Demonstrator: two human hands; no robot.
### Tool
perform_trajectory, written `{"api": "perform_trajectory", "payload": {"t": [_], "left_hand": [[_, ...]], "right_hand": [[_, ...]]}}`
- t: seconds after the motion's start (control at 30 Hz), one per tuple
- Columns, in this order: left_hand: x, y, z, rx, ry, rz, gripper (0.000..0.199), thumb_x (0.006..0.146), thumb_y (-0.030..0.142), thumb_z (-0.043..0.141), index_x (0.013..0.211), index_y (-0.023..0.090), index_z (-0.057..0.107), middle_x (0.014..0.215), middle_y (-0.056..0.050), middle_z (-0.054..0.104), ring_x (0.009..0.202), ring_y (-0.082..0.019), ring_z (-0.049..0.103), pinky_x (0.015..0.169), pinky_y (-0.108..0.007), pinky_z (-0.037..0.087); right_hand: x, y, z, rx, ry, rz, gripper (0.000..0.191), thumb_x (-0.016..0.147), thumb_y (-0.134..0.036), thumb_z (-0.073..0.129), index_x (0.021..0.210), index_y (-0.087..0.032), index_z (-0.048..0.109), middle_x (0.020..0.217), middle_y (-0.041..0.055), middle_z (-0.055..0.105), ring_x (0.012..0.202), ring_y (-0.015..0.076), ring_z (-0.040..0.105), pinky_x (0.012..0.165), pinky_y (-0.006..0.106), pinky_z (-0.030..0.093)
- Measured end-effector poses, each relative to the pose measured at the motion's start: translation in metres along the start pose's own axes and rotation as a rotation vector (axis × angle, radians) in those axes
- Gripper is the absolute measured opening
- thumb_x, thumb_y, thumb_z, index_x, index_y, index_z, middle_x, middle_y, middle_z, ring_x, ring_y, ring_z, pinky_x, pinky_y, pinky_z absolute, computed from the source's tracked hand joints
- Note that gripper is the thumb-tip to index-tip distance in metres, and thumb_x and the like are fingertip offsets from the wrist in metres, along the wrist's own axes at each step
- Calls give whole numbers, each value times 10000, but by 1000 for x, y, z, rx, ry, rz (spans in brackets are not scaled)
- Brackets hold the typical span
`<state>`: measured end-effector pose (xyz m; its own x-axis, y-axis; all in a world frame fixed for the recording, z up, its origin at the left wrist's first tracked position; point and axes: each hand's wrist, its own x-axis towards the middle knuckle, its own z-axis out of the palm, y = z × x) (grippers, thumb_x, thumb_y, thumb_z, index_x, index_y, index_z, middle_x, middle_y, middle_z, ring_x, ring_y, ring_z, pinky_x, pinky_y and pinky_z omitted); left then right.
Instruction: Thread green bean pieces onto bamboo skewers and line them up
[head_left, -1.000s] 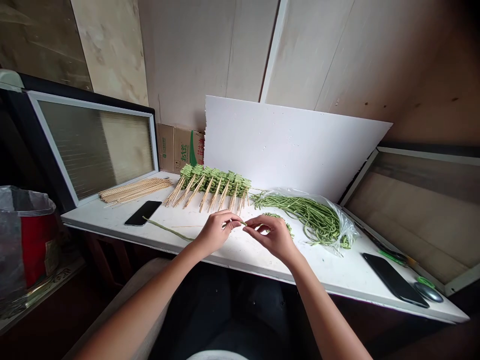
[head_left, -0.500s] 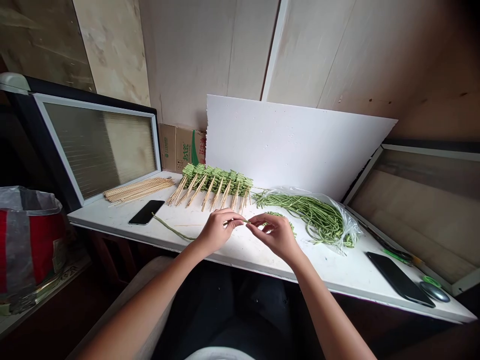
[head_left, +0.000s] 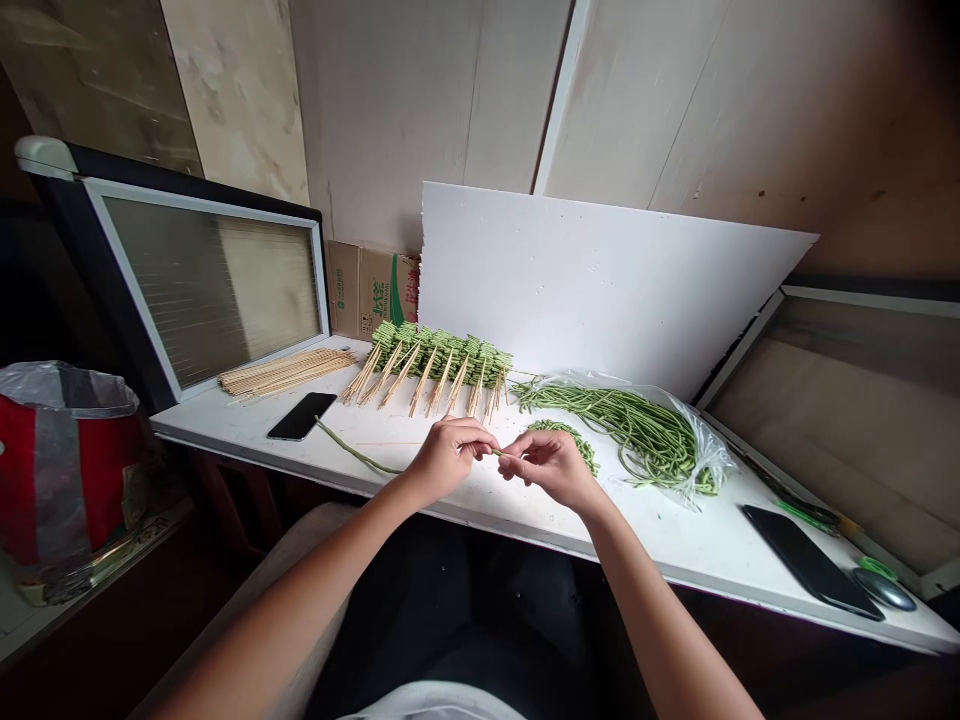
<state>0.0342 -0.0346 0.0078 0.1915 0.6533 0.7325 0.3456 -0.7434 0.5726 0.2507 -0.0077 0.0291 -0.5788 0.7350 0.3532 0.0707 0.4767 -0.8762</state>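
Observation:
Over the white table (head_left: 487, 510), my left hand (head_left: 450, 458) is closed round a green long bean (head_left: 358, 455). Its tail seems to trail out behind my left wrist onto the tabletop; the stretch in between is hidden. My right hand (head_left: 551, 465) pinches the bean's tip, fingertips almost touching those of my left. Partly behind my right hand lies a heap of short cut bean pieces (head_left: 581, 440). Farther back, bean pieces threaded on bamboo skewers (head_left: 450, 352) are stacked in a row, stick ends toward me.
Uncut long beans (head_left: 622, 425) spill from a clear plastic bag (head_left: 705, 465) on the right. Bare skewers (head_left: 289, 372) lie at left, near a phone (head_left: 302, 416). A second phone (head_left: 810, 560) rests at the right edge. A white board (head_left: 600, 280) and cardboard box (head_left: 375, 290) stand behind.
The camera view has shifted slightly. My right fingers have drawn in around the bean's tip, while my left hand keeps its hold.

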Motion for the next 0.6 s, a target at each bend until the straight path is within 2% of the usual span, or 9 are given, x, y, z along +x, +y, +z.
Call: {"api": "perform_trajectory", "payload": {"t": [0.23,0.37,0.47,0.6], "left_hand": [[0,-3,3,-200,-16,-71,277,851,1,568,832,140,806,799,-66,756,647,-128,664,619,-237,558],[1,-1,3,-239,-27,-115,204,888,75,623,832,140,808,787,-67,757,649,-134,673,628,-248,572],[2,0,-1,-241,-56,-197,109,909,184,715,927,142,814,823,-72,777,651,-144,696,666,-274,590],[3,-8,-6,-190,-53,-282,205,918,323,763,1006,142,802,834,-73,789,633,-155,704,664,-291,588]], "right_hand": [[4,17,4,209,-56,31,259,813,-414,849,800,-171,762,686,53,758,575,145,638,520,261,478],[7,28,7,272,-59,53,283,810,-426,847,767,-178,716,631,30,719,543,133,592,515,265,466],[9,30,4,298,1,47,305,819,-448,839,769,-188,687,619,11,685,539,128,570,503,259,458],[10,23,-3,217,107,22,318,822,-471,834,804,-189,687,664,16,680,552,132,569,502,269,486]]}}
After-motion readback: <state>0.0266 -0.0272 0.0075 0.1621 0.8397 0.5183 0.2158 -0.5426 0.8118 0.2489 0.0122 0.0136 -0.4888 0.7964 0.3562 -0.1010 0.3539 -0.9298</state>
